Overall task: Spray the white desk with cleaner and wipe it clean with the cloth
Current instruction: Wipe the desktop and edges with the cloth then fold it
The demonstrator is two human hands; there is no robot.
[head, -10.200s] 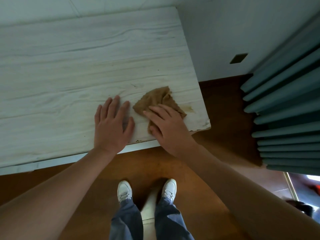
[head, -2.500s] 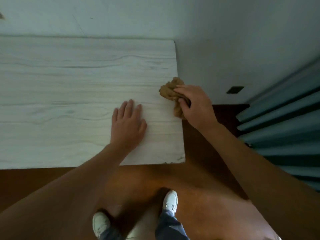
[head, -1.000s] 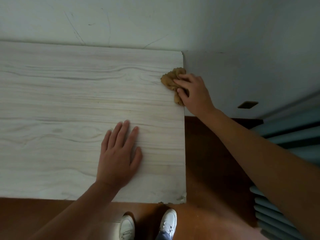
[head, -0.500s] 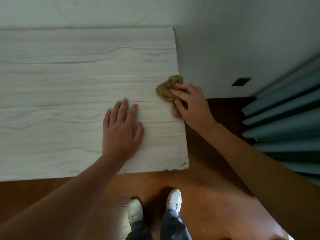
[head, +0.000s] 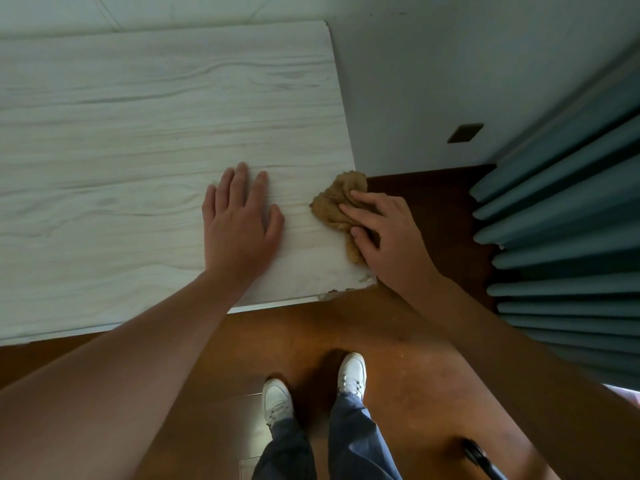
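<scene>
The white wood-grain desk (head: 138, 140) fills the upper left of the view. A crumpled brown cloth (head: 337, 202) lies at the desk's right edge, close to the near right corner, partly hanging past the edge. My right hand (head: 384, 237) holds the bunched cloth between thumb and fingers and presses it onto the desk. My left hand (head: 239, 223) rests flat on the desktop, fingers straight, a short way left of the cloth. No spray bottle is in view.
A white wall (head: 433, 81) with a small dark socket (head: 464, 132) stands right of the desk. Teal curtain folds (head: 571, 237) hang at the far right. My feet in white shoes (head: 351, 372) stand on brown floor. The desk's near right corner (head: 363, 284) is chipped.
My right hand has drawn the cloth along the desk's right edge from the far corner toward the near corner. The left hand stays flat on the desk.
</scene>
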